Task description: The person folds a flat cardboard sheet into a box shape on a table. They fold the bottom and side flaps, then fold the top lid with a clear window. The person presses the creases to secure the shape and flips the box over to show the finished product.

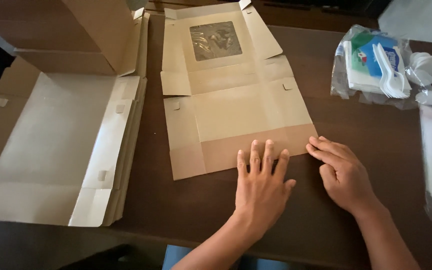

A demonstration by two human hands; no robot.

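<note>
My left hand [261, 187] lies flat, fingers spread, on the unfolded kraft box blank [231, 110] — matte, creased; my right hand [341, 172] presses its near corner, fingers together.

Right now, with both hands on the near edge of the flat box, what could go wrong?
1. The left hand presses only the near flap of the flat cardboard box, so the far window panel could lift or slide.
2. The right hand sits at the flap's corner; the fold may crease crookedly there.
</note>
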